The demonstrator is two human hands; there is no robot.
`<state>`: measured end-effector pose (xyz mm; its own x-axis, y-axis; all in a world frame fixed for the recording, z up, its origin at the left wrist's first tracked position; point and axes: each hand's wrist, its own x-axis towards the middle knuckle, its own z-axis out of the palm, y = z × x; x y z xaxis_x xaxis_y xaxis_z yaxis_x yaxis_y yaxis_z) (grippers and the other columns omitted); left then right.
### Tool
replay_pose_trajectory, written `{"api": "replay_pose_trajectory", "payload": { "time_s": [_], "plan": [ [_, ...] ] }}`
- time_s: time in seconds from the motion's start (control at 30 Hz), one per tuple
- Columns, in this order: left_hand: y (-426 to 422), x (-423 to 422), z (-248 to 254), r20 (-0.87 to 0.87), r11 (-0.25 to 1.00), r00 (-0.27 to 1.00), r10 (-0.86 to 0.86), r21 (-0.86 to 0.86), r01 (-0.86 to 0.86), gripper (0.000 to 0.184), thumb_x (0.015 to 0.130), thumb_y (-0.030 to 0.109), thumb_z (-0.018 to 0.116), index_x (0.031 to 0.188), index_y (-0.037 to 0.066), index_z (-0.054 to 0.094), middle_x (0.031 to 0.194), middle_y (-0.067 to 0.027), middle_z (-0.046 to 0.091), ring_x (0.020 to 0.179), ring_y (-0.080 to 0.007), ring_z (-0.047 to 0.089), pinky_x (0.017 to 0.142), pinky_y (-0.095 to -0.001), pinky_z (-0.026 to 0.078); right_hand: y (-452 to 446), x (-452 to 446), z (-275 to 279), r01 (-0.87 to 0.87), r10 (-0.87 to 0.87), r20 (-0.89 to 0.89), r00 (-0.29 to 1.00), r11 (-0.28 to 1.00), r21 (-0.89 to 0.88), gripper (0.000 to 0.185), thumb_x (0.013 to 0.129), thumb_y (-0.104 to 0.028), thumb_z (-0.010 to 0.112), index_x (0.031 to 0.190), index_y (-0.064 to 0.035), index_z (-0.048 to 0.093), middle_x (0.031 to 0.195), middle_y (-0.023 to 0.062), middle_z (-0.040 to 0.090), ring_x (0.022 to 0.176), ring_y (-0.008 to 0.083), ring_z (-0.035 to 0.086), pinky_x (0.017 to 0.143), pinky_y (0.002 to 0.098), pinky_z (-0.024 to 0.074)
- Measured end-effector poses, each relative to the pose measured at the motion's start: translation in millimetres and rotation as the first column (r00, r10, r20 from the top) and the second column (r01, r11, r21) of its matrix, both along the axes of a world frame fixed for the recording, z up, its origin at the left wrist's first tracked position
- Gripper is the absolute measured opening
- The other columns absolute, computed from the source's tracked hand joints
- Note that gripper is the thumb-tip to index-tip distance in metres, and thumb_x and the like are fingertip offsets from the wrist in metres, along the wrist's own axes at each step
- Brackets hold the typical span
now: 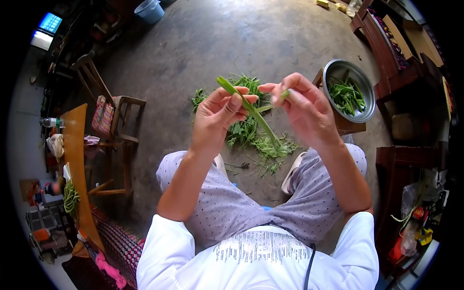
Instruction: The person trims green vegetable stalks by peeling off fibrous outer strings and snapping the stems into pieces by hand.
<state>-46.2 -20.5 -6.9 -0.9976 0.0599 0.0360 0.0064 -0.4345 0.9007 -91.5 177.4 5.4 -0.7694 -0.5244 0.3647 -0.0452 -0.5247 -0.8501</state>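
Observation:
My left hand (212,118) pinches a long green stalk (261,121) between thumb and fingers. The stalk slants from upper left to lower right, with a short side stem branching toward my other hand. Level with it, my right hand (311,113) has thumb and fingers closed on a small green stem piece (285,94); whether this piece still joins the stalk I cannot tell. Below both hands, a loose heap of green leaves and stems (241,133) lies on the floor, partly hidden by the left hand and the stalk.
To the right, a metal basin (371,104) of cut greens stands on a low wooden stool (350,126). A wooden chair (129,100) and table (75,130) are on the left. A blue bucket (150,12) stands far back. Dark wooden furniture (386,87) lines the right.

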Motion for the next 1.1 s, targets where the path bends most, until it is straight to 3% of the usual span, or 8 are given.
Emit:
{"api": "replay_pose_trajectory", "payload": {
  "time_s": [0.1,0.2,0.33,0.47,0.6,0.67,0.83,1.1],
  "plan": [
    [-10.9,-1.9,4.4,0.079,0.997,0.996,0.033,0.071,-0.039,0.023,0.091,0.023,0.062,0.107,0.006,0.063,0.097,-0.0106,0.069,0.082,-0.0089,0.065,0.071,-0.02,0.053,8.1,3.2,7.4,-0.105,0.13,0.201,0.971,0.986,-0.13,0.016,0.1,-0.018,0.045,0.104,-0.0032,0.049,0.086,0.0041,0.058,0.098,0.0184,0.063,0.076,0.0256,0.0488],
    [-22.4,-3.5,2.2,0.043,0.988,0.996,0.08,0.129,-0.085,0.023,0.093,0.021,0.06,0.108,0.004,0.062,0.099,-0.0122,0.069,0.081,-0.01,0.066,0.07,-0.0193,0.053,24.2,-1.5,1.6,-0.154,0.108,0.211,0.971,0.965,0.213,0.014,0.1,-0.017,0.044,0.1,-0.0033,0.047,0.076,0.0009,0.052,0.078,0.0137,0.061,0.065,0.0235,0.0469],
    [-39.9,-3.5,4.6,0.03,0.958,0.985,0.171,0.23,-0.173,0.023,0.092,0.018,0.06,0.109,0.002,0.061,0.1,-0.0161,0.068,0.081,-0.0105,0.066,0.066,-0.0181,0.055,49.7,-10.1,-14.8,-0.037,0.12,-0.019,0.993,0.447,0.894,0.012,0.09,-0.011,0.052,0.089,-0.0002,0.047,0.073,0.0079,0.054,0.062,0.0176,0.055,0.059,0.0291,0.0461],
    [-64.8,-1.4,9.1,-0.039,0.914,0.959,0.282,0.313,-0.257,0.024,0.091,0.014,0.06,0.11,-0.001,0.059,0.1,-0.0189,0.067,0.08,-0.0111,0.066,0.067,-0.0182,0.056,82.8,-17.4,-68.1,0.246,0.312,-0.168,0.935,-0.23,0.942,0.016,0.08,-0.01,0.057,0.088,0.0024,0.053,0.087,0.0199,0.061,0.074,0.035,0.059,0.07,0.0381,0.049],
    [-49.4,7.6,20.7,-0.004,0.923,0.93,0.368,0.12,-0.365,0.022,0.091,0.015,0.061,0.108,0.001,0.06,0.099,-0.0169,0.068,0.08,-0.0117,0.066,0.067,-0.0198,0.055,74.4,-11.9,-69.8,0.322,0.298,-0.245,0.922,-0.244,0.915,0.015,0.081,-0.01,0.06,0.091,0.0008,0.056,0.088,0.0191,0.062,0.083,0.0352,0.061,0.073,0.0394,0.049],
    [-38.8,11.4,12.5,-0.037,0.967,0.972,0.231,-0.099,-0.233,0.02,0.091,0.017,0.062,0.106,0.004,0.061,0.097,-0.0136,0.069,0.08,-0.0112,0.065,0.068,-0.0211,0.052,48.1,-5.7,-48.3,0.477,-0.007,-0.536,0.844,0.467,0.745,0.016,0.081,-0.009,0.065,0.094,-0.0006,0.061,0.086,0.0142,0.061,0.068,0.0251,0.059,0.062,0.0341,0.0468],
    [-11.5,21.5,2.7,-0.071,0.978,0.997,-0.018,-0.208,0.002,0.021,0.09,0.019,0.064,0.105,0.005,0.06,0.097,-0.0106,0.07,0.082,-0.0094,0.064,0.069,-0.0214,0.049,12.6,18.0,14.7,0.457,-0.206,-0.45,0.869,0.685,0.568,0.015,0.082,-0.008,0.069,0.097,-0.0055,0.069,0.081,0.0003,0.057,0.05,0.0018,0.031,0.044,0.0206,0.0266],
    [10.2,28.2,-8.2,-0.123,0.96,0.983,-0.135,-0.261,0.099,0.016,0.091,0.006,0.061,0.106,0.003,0.059,0.097,-0.0071,0.07,0.089,-0.0081,0.063,0.071,-0.0204,0.049,0.7,29.3,17.8,0.474,-0.284,-0.427,0.859,0.756,0.451,0.012,0.081,-0.007,0.07,0.092,-0.0056,0.072,0.081,0.0018,0.061,0.051,0.0022,0.042,0.044,0.0201,0.0324]
  ]
}}
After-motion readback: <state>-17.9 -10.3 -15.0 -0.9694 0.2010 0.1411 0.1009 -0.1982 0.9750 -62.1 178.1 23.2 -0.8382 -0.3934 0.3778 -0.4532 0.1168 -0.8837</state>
